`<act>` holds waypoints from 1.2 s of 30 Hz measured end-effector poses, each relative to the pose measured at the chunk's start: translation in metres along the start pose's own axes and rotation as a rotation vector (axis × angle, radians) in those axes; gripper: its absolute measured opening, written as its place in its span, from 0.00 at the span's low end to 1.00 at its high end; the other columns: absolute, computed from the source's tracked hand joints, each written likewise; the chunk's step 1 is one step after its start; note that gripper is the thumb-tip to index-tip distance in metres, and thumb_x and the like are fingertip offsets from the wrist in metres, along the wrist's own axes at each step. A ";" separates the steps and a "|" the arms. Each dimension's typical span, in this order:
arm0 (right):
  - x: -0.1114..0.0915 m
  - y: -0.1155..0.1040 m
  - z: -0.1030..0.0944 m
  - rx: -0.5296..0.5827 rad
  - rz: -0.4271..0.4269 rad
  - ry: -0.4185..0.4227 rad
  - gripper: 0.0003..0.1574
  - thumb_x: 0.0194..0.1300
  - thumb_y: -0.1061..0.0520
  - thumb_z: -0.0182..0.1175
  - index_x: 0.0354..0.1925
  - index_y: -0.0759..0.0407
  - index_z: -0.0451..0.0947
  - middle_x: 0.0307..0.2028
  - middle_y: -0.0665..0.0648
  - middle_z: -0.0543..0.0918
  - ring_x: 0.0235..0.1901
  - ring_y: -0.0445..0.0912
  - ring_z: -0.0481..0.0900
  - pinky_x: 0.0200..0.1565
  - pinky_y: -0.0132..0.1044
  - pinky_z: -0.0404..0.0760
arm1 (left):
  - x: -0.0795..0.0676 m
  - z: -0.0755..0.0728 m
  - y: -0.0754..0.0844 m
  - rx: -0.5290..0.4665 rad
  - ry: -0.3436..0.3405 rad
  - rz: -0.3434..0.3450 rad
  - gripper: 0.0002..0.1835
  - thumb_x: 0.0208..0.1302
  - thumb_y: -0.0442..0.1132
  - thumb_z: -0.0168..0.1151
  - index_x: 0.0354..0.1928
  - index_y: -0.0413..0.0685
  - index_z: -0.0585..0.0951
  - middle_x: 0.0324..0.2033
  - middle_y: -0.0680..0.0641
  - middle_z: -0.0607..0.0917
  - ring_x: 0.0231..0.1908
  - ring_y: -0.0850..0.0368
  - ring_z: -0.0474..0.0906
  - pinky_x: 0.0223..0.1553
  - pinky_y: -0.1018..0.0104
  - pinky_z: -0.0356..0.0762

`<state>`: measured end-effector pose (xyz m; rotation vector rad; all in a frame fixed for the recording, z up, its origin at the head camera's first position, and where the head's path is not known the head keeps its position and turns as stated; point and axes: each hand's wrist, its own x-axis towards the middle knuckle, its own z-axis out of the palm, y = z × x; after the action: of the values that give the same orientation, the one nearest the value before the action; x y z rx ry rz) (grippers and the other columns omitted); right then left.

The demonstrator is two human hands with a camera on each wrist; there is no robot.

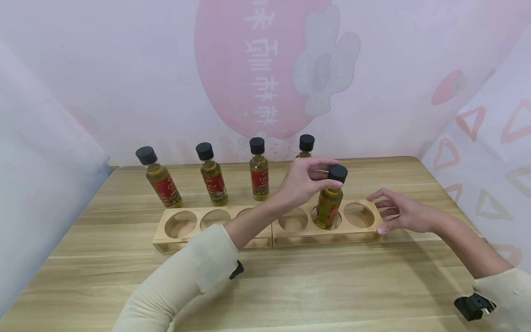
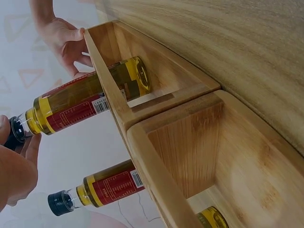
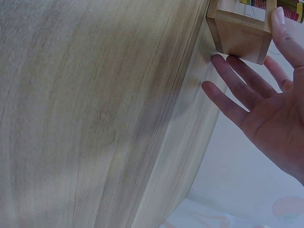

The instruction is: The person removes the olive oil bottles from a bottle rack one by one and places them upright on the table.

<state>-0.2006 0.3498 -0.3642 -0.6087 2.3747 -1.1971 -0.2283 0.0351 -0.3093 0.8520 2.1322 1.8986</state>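
My left hand (image 1: pixel 304 182) holds an oil bottle (image 1: pixel 329 207) by its black cap (image 1: pixel 338 173), thumb on the near side and fingers behind. Red-labelled and filled with yellow-green oil, the bottle stands slightly tilted in the middle hole of the right wooden rack (image 1: pixel 323 240). In the left wrist view, its base (image 2: pixel 142 76) is inside the open-sided rack, close to the floor of it. At the rack's right end, my right hand (image 1: pixel 408 212) spans the width, thumb at the front corner and index finger at the back corner. Its other fingers are spread beside the end panel (image 3: pixel 240 38).
A second three-hole wooden rack (image 1: pixel 161 230) abuts the left end of the first. Behind the racks stand more oil bottles: one at far left (image 1: pixel 163 184), another (image 1: pixel 213 184), a third (image 1: pixel 259 177), and one partly hidden by my left hand (image 1: pixel 306 144). A printed curtain hangs behind the table.
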 end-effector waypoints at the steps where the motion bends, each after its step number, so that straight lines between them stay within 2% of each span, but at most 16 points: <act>1: 0.000 0.000 0.000 -0.003 -0.003 0.000 0.47 0.62 0.63 0.75 0.68 0.73 0.58 0.69 0.84 0.64 0.62 0.77 0.73 0.55 0.53 0.85 | 0.000 0.000 0.000 0.000 0.000 0.001 0.23 0.62 0.29 0.74 0.60 0.38 0.84 0.51 0.39 0.89 0.47 0.53 0.90 0.53 0.67 0.85; 6: 0.001 0.001 0.001 -0.007 -0.027 -0.004 0.46 0.63 0.63 0.74 0.68 0.72 0.58 0.68 0.84 0.64 0.61 0.76 0.74 0.56 0.57 0.84 | 0.000 0.000 0.001 0.001 0.003 -0.005 0.23 0.62 0.30 0.75 0.60 0.38 0.84 0.51 0.39 0.89 0.47 0.54 0.90 0.53 0.67 0.85; 19: 0.000 0.003 0.000 -0.015 -0.022 0.001 0.46 0.62 0.62 0.74 0.67 0.73 0.58 0.68 0.84 0.64 0.61 0.75 0.75 0.54 0.46 0.86 | 0.000 0.002 0.001 -0.009 0.020 0.016 0.22 0.61 0.29 0.75 0.59 0.37 0.84 0.50 0.39 0.89 0.47 0.52 0.90 0.52 0.67 0.86; 28: 0.000 0.000 0.000 -0.011 -0.010 0.002 0.46 0.63 0.63 0.74 0.68 0.72 0.57 0.68 0.83 0.65 0.62 0.76 0.73 0.56 0.54 0.85 | 0.001 0.001 0.002 0.003 0.037 0.032 0.23 0.61 0.29 0.75 0.59 0.36 0.84 0.50 0.38 0.89 0.47 0.51 0.90 0.52 0.66 0.86; 36: 0.000 0.001 0.000 -0.018 -0.018 0.000 0.46 0.63 0.63 0.74 0.68 0.72 0.58 0.69 0.84 0.63 0.62 0.77 0.73 0.55 0.54 0.85 | 0.002 0.001 0.005 0.011 0.050 0.062 0.23 0.61 0.28 0.75 0.59 0.36 0.84 0.50 0.37 0.89 0.47 0.50 0.90 0.51 0.67 0.86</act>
<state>-0.2006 0.3500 -0.3650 -0.6366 2.3873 -1.1846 -0.2279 0.0373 -0.3044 0.8928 2.1715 1.9593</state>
